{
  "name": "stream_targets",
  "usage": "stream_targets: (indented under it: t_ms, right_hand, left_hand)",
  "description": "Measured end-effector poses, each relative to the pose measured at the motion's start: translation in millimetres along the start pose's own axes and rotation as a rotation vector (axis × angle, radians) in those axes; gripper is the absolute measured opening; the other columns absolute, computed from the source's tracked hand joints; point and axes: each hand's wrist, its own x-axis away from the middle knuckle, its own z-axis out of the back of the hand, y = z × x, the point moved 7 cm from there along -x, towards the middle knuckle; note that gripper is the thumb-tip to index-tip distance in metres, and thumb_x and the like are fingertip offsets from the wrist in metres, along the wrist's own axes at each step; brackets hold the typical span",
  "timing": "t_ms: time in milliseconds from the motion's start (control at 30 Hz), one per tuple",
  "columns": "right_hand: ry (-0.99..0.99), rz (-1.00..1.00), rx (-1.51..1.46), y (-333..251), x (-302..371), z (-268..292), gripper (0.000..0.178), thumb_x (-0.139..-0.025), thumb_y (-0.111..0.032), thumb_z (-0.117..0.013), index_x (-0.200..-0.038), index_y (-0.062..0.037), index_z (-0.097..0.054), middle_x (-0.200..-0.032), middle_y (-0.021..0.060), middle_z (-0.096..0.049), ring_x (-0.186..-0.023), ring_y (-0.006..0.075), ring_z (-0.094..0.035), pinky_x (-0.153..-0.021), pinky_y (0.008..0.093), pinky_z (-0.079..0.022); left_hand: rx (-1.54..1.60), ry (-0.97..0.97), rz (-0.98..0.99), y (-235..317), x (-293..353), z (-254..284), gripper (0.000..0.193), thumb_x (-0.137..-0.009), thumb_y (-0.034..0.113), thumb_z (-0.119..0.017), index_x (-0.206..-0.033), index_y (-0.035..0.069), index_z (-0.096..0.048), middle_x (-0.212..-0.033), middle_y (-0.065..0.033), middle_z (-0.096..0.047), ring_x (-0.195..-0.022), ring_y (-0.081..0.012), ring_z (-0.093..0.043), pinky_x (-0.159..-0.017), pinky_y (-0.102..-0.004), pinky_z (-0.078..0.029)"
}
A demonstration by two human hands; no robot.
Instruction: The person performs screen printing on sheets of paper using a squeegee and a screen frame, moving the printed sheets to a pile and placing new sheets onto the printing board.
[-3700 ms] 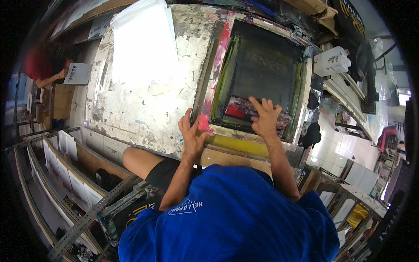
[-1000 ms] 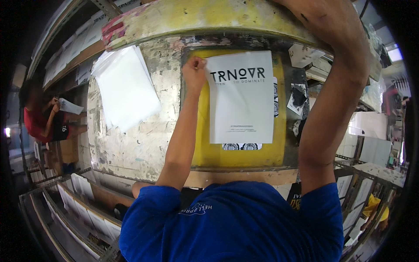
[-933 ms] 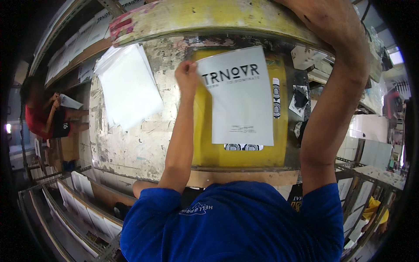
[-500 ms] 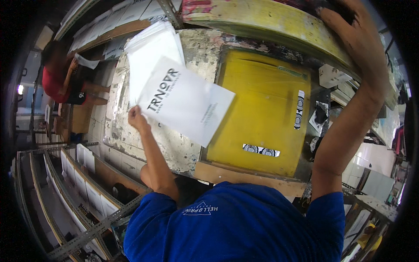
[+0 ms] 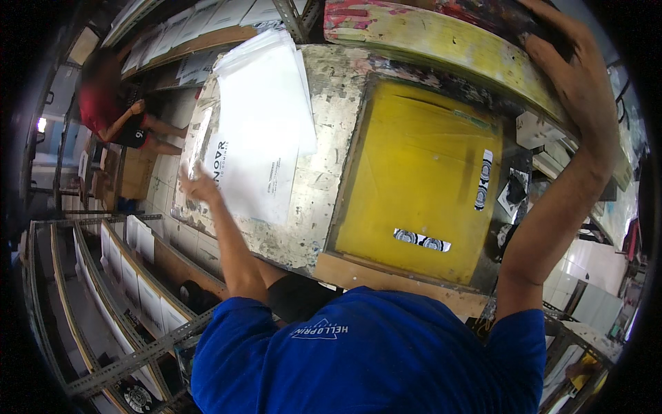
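Observation:
My left hand (image 5: 200, 186), blurred by motion, is closed at the left edge of a white sheet (image 5: 265, 186) with black printing. The sheet lies over the lower part of a fanned stack of white sheets (image 5: 258, 90) on the worn, paint-spotted table (image 5: 327, 138). Up at the right, my right hand (image 5: 576, 86) grips the raised wooden frame (image 5: 441, 34) of a printing screen, whose side is smeared yellow and pink. Below that frame sits a flat yellow board (image 5: 414, 172) bearing two black-and-white patterned strips (image 5: 422, 239), one near its front and one at its right.
Racks with white sheets (image 5: 145, 297) stand at the lower left, with a metal bar (image 5: 141, 359) across them. Another shelf of sheets (image 5: 200, 34) is behind the table. A person in red (image 5: 103, 103) stands at the far left. Small boxes (image 5: 538, 131) sit right of the board.
My left hand has moved the printed sheet left, off the yellow board's edge and over the stack. My right hand stays on the frame. The person in red has turned and lowered a hand.

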Motion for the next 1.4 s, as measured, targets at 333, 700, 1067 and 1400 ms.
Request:
stream_targets:
  t_ms: [333, 700, 1067, 1400]
  right_hand:
    - [-0.070, -0.051, -0.080, -1.5, -1.7, -3.2, 0.042, -0.080, -0.005, -0.059, -0.119, 0.0070, -0.069, -0.084, 0.0113, -0.074, -0.057, 0.0104, -0.059, -0.052, 0.0240, -0.051]
    - [-0.083, 0.020, 0.015, -0.7, -0.5, 0.9, 0.042, -0.081, -0.007, -0.059, -0.120, 0.0060, -0.069, -0.081, 0.0113, -0.074, -0.056, 0.0106, -0.059, -0.054, 0.0237, -0.052]
    - [-0.075, 0.006, 0.006, 4.1, 0.7, 1.6, 0.043, -0.082, -0.013, -0.062, -0.120, 0.0075, -0.068, -0.078, 0.0119, -0.073, -0.053, 0.0101, -0.057, -0.050, 0.0233, -0.048]
    - [-0.182, -0.064, -0.158, 14.7, -4.8, 11.6, 0.044, -0.082, -0.018, -0.063, -0.119, 0.0047, -0.070, -0.087, 0.0156, -0.076, -0.067, 0.0164, -0.066, -0.065, 0.0278, -0.053]
  left_hand:
    - [0.036, -0.807, -0.531, 250.3, 201.8, -80.7, 0.053, -0.085, 0.044, -0.073, -0.130, 0.017, -0.066, -0.143, -0.0089, -0.058, -0.141, -0.0356, -0.043, -0.118, -0.0552, -0.025]
    - [0.184, -0.705, -0.439, 258.5, 208.9, -77.1, 0.033, -0.090, 0.035, -0.068, -0.109, 0.009, -0.075, -0.119, -0.0129, -0.071, -0.119, -0.0309, -0.062, -0.112, -0.0536, -0.035]
    - [0.285, -0.630, -0.304, 318.6, 170.6, -3.0, 0.021, -0.093, 0.026, -0.065, -0.099, 0.010, -0.078, -0.083, -0.0118, -0.074, -0.082, -0.0343, -0.070, -0.109, -0.0489, -0.042]
    - [0.370, -1.291, -0.897, 346.6, 312.1, 25.1, 0.067, -0.085, 0.056, -0.069, -0.140, 0.020, -0.060, -0.162, -0.0091, -0.033, -0.151, -0.0422, -0.021, -0.120, -0.0653, -0.011]
